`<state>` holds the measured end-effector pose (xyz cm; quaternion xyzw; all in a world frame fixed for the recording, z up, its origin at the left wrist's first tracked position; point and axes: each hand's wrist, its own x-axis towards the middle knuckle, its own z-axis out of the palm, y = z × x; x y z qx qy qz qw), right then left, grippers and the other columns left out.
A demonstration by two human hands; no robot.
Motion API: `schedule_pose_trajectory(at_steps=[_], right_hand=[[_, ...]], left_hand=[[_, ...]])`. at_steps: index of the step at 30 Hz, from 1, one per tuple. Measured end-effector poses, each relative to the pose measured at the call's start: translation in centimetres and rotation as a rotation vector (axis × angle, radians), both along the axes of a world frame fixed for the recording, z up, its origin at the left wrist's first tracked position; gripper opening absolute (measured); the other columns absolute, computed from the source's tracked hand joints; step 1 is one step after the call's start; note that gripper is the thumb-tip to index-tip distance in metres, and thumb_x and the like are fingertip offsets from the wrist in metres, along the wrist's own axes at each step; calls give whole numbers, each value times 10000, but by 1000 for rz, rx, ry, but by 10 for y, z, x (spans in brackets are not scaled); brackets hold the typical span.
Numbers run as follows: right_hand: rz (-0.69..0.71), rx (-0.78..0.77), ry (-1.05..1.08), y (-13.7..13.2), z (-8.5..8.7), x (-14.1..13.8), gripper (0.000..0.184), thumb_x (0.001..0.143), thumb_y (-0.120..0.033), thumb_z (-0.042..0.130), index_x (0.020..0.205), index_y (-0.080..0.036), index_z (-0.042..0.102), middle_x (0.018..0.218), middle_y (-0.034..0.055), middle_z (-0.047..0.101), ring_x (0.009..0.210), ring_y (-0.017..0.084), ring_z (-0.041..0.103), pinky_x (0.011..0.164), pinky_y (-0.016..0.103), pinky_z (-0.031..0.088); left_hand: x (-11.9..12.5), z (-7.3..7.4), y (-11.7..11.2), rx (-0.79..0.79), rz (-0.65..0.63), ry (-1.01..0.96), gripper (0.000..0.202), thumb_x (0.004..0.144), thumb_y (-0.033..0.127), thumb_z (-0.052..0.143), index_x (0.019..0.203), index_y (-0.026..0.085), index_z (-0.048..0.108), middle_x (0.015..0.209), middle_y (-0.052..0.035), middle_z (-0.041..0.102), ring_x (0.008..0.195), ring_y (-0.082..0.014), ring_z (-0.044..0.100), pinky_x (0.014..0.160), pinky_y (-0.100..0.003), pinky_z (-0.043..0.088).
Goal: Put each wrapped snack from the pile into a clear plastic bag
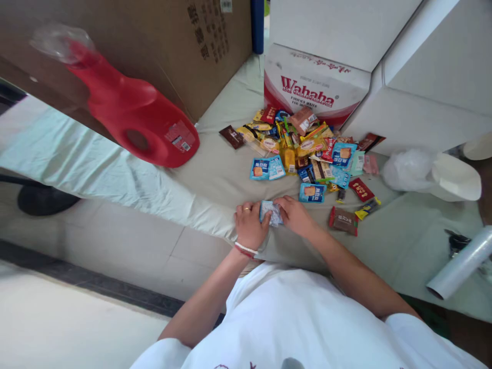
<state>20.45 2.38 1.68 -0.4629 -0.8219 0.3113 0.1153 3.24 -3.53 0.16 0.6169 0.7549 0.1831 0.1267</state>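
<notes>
A small pale-blue snack packet [271,213] is pinched between both hands at the near edge of the cloth-covered surface [215,177]. My left hand [249,223], with a ring and a red wrist cord, grips the packet's left side. My right hand [295,215] grips its right side. Just beyond the hands lies a heap of several colourful snack packets [303,151], with a blue packet [312,192] nearest and a brown bar [343,220] to the right.
A red plastic jug [130,110] lies at the left against a big brown carton [184,46]. A Wahaha box [313,89] and white boxes [418,77] stand behind the heap. At the right are a plastic bag [407,169], a white bowl [457,177] and a film roll [461,264].
</notes>
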Motion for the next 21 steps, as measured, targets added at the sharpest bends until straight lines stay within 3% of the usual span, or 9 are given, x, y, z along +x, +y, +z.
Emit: schedule_pose_trajectory(at_steps=[2,5,8,10,12,15,18,21], right_hand=[[-68,-34,107,-4,-2,2,283,968,-123,440,1126,-157,673,1006,110,674,927,214,636,868,324,490],[-236,-177,327,-16,0,8,330,1037,-399,432,1025,-189,687,873,76,671,889,229,643,833,347,506],[-450,-414,559,-32,10,19,502,960,-680,480,984,-222,686,869,52,670,819,226,642,730,344,527],[-558,-575,690,-43,20,30,546,896,-751,528,997,-235,678,905,45,674,820,225,641,693,342,537],[-631,-692,784,-52,26,44,510,854,-729,615,1008,-244,651,925,33,674,825,211,633,672,323,532],[-687,-751,838,-66,24,65,459,785,-600,776,1026,-245,613,925,17,686,831,185,627,691,290,502],[-732,-773,849,-82,13,82,468,759,-508,826,1083,-239,621,901,16,704,847,185,639,738,294,489],[-794,-752,903,-97,10,102,421,767,-444,830,1086,-245,641,920,18,716,822,175,641,721,286,493]], left_hand=[[12,-5,6,63,1,-37,254,890,356,634,1072,184,676,1072,-140,661,1066,-331,563,919,-476,472],[27,-3,6,230,-37,-182,66,870,233,619,929,205,615,948,-86,633,939,-259,581,849,-397,491],[40,9,-5,385,-168,-255,80,899,150,555,854,216,552,858,-42,599,819,-196,582,743,-325,495],[49,16,-14,513,-307,-234,116,916,107,532,866,209,552,836,-38,606,839,-185,604,770,-316,518],[59,19,-22,628,-503,-202,125,920,76,526,919,186,583,839,-54,632,925,-191,634,865,-330,544],[75,11,-29,686,-839,-156,126,942,87,523,956,155,629,811,-62,653,978,-202,662,913,-342,565],[90,-1,-30,605,-1126,-174,121,971,138,533,924,163,642,771,-49,662,940,-196,679,887,-337,579],[98,0,-31,508,-1311,-334,131,979,245,586,1047,147,639,922,-90,726,1106,-215,667,964,-342,567]])
